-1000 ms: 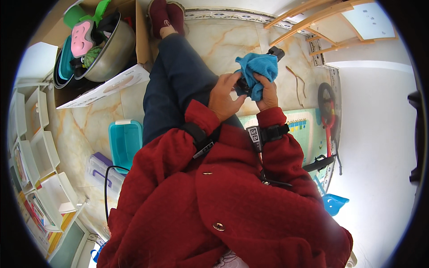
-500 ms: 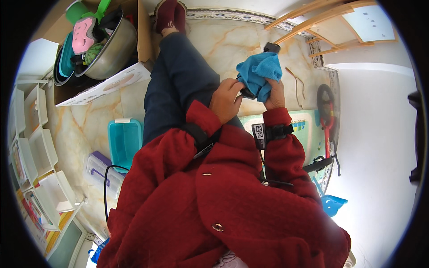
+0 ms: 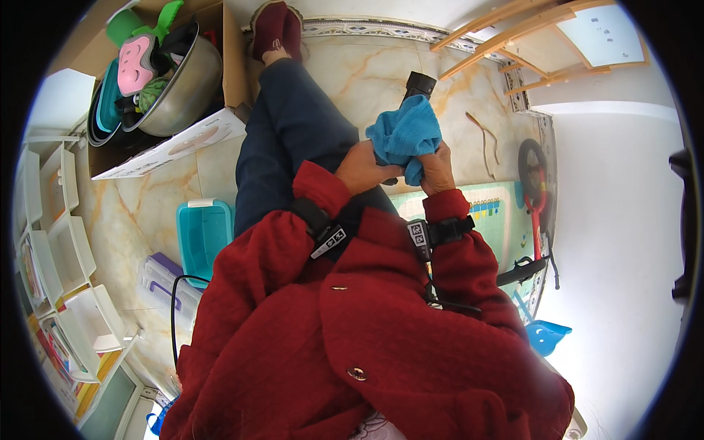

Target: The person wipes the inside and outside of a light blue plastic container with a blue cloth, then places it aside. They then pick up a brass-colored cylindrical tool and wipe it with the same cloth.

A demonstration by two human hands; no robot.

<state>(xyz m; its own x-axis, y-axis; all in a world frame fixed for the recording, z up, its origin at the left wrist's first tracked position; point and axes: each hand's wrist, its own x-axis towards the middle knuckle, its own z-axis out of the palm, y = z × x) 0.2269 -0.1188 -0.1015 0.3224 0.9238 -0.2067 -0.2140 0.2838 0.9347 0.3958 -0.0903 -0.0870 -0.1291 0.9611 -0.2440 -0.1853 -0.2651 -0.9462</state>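
A blue cloth [image 3: 405, 132] is wrapped round a black, long object [image 3: 419, 84], whose blocky end sticks out past the cloth on the far side. The cloth hides the object's middle, so I cannot make out its kind. My left hand [image 3: 364, 169] is closed at the near end of it, fingers partly hidden behind the cloth. Bunched against the right side, the cloth is gripped by my right hand [image 3: 438, 169], thumb in front. Both hands are held above my lap, close together.
At the far left a cardboard box [image 3: 169, 150] holds a metal bowl [image 3: 194, 81] and kitchen things. A teal bin [image 3: 207, 235] and a clear case with a purple handle [image 3: 167, 282] stand left of my legs. Wooden legs [image 3: 506, 37], a green mat [image 3: 469, 209] and a red-handled item [image 3: 537, 213] lie rightward.
Both hands have shifted a little left with the cloth. The black object has turned more upright, and more of its far end shows past the cloth.
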